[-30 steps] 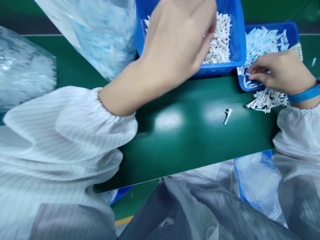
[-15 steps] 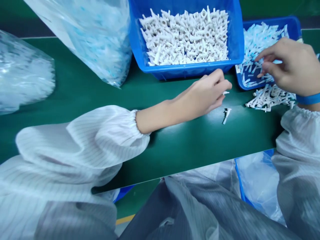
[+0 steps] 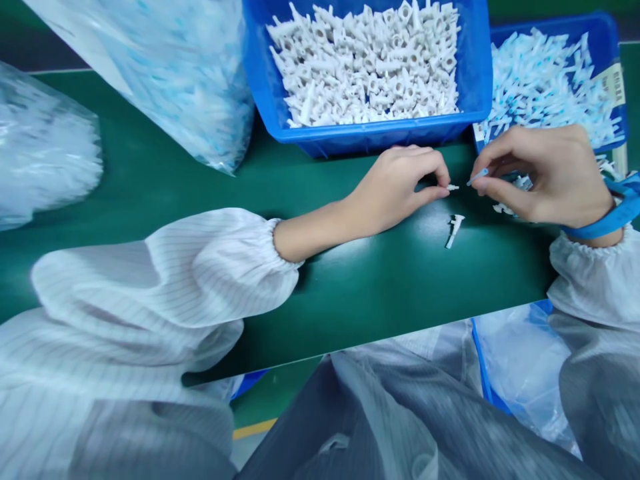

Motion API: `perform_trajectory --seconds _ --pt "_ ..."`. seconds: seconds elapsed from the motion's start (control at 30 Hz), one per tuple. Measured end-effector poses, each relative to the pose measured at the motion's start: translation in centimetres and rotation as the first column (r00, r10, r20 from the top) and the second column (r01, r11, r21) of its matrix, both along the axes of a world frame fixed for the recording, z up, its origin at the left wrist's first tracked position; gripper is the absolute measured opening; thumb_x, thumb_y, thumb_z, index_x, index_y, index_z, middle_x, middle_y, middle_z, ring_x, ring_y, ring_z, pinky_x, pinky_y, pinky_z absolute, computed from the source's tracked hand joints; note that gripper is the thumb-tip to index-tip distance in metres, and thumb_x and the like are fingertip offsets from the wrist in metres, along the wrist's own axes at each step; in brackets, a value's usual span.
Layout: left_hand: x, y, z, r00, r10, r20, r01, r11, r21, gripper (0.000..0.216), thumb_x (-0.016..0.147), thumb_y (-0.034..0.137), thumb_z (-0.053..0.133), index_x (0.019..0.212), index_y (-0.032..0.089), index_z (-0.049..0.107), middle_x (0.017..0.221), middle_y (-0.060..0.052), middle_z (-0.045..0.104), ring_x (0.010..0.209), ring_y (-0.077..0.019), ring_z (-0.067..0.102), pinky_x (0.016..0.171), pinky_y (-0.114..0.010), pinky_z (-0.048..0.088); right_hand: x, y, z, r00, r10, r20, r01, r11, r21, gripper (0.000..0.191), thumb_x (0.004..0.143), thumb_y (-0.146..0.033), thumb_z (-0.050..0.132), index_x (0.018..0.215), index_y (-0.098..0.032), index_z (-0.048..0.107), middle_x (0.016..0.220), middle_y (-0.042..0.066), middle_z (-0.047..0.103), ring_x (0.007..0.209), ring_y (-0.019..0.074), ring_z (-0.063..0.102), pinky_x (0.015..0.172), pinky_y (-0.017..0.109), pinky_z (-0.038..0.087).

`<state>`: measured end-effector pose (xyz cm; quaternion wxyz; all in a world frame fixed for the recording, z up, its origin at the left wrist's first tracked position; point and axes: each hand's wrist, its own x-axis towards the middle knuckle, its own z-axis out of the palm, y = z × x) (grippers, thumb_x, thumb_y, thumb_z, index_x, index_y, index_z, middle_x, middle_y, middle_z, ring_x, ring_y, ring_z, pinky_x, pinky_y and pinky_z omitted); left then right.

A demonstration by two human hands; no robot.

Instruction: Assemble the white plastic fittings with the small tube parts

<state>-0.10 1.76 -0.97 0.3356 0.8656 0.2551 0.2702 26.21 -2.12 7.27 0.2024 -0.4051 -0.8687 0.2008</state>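
Observation:
My left hand [image 3: 400,183] rests on the green table [image 3: 350,280] and pinches a small white plastic part [image 3: 453,188] between thumb and fingers. My right hand [image 3: 543,173] faces it a little to the right, pinching a thin pale blue part [image 3: 477,177] whose tip points at the white one. The two parts are close but apart. A single white part [image 3: 454,230] lies loose on the table just below them. Behind my hands stand a blue bin of white parts [image 3: 370,67] and a blue bin of pale blue parts [image 3: 545,80].
Two clear plastic bags of parts [image 3: 165,73] [image 3: 45,147] lie at the left. A small heap of white parts [image 3: 505,208] lies mostly under my right hand. A blue bin lined with plastic film [image 3: 515,360] sits below the table's front edge at the right.
My left hand left the white-parts bin, came down to the table with a white part. My right hand left the pale blue bin and moved left toward it holding a blue part.

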Motion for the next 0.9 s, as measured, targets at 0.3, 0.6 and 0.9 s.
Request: perform_trajectory --seconds 0.3,0.6,0.9 --pt "-0.1 0.1 -0.3 0.999 0.041 0.008 -0.041 0.999 0.009 0.019 0.115 0.03 0.069 0.126 0.02 0.082 0.12 -0.009 0.084 0.112 -0.0245 0.079 0.106 -0.041 0.061 0.4 -0.1 -0.5 0.983 0.011 0.182 -0.02 0.999 0.048 0.007 0.109 -0.026 0.072 0.112 -0.032 0.07 0.081 -0.005 0.078 0.071 0.0216 0.079 0.069 0.038 0.061" --pt "-0.1 0.1 -0.1 0.996 -0.083 0.031 0.083 0.996 0.01 0.038 0.124 0.037 0.05 0.138 0.022 0.082 0.133 -0.012 0.081 0.125 -0.0258 0.076 0.115 -0.043 0.06 0.3 -0.2 -0.1 0.979 0.081 0.187 -0.1 0.99 0.097 0.017 0.103 -0.015 0.066 0.106 -0.032 0.064 0.084 -0.004 0.076 0.071 0.0189 0.075 0.066 0.036 0.06" --pt "0.1 -0.1 0.6 0.998 -0.064 -0.006 0.064 0.997 -0.05 0.03 0.121 0.03 0.053 0.127 0.02 0.081 0.128 -0.011 0.083 0.123 -0.0259 0.078 0.113 -0.041 0.06 0.2 -0.4 0.1 0.983 0.096 0.156 -0.108 0.992 0.068 0.018 0.115 -0.023 0.068 0.124 -0.029 0.083 0.11 -0.002 0.09 0.09 0.0189 0.086 0.08 0.032 0.069"
